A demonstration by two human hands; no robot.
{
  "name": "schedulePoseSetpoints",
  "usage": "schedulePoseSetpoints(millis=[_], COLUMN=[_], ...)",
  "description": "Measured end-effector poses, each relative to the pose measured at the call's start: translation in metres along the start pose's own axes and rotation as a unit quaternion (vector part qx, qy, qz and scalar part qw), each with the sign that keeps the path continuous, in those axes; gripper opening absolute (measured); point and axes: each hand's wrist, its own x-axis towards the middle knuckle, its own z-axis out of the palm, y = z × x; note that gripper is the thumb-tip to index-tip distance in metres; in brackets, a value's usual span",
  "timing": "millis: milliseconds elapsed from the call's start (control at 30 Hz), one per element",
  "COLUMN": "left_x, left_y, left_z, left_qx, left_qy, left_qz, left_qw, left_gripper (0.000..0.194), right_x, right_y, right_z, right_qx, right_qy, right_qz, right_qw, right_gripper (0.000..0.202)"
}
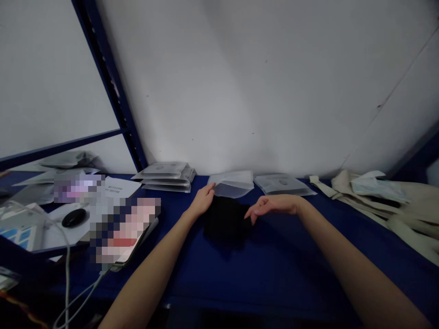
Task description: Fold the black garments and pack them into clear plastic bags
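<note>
A folded black cloth item [224, 219] lies on the blue table in front of me; its exact kind is too dark to make out. My right hand [267, 205] pinches its right edge between thumb and fingers. At the cloth's upper left is my left hand [203, 199], closed with its fingertips on the left corner of a frosted plastic bag [235, 183]. The bag lies flat just behind the cloth, and its near edge bows a little apart. Part of the left fingers is hidden.
A stack of packed frosted bags [166, 171] stands back left, another packed bag [284, 183] back right. Beige cloth [414, 196] heaps at the right. A black mouse [74, 218], papers, a blurred-out pink item [128, 228] and a white cable [67, 274] are at the left.
</note>
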Motion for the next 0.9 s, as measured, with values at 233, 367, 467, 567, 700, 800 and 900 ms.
schedulePoseSetpoints(millis=[233,367,467,567,700,800,900], left_x=[-0.005,-0.012,-0.019,-0.024,-0.024,-0.021,-0.017], left_y=[0.004,0.023,0.036,0.040,0.037,0.035,0.036], left_z=[0.002,0.000,0.003,0.010,0.017,0.018,0.014], left_qx=[0.113,0.086,0.039,0.045,0.021,-0.041,-0.132], left_qy=[-0.006,0.017,-0.058,-0.131,-0.136,-0.114,-0.082], left_qz=[0.057,0.106,0.132,0.136,0.156,0.136,0.084], left_qw=[0.992,0.991,0.989,0.981,0.978,0.983,0.984], left_gripper=[0.035,0.028,0.033,0.043,0.036,0.026,0.018], right_x=[-0.002,0.000,0.002,0.008,0.020,0.026,0.027], right_y=[-0.009,-0.005,-0.002,-0.001,0.001,0.000,-0.002], right_z=[0.004,0.003,0.003,0.005,0.011,0.017,0.020], right_qx=[-0.061,-0.091,-0.109,-0.139,-0.191,-0.222,-0.245], right_qy=[0.074,0.127,0.134,0.147,0.172,0.204,0.218], right_qz=[0.029,0.033,0.035,0.041,0.048,0.089,0.118], right_qw=[0.995,0.987,0.984,0.978,0.965,0.949,0.937], right_gripper=[0.028,0.028,0.029,0.027,0.007,0.018,0.025])
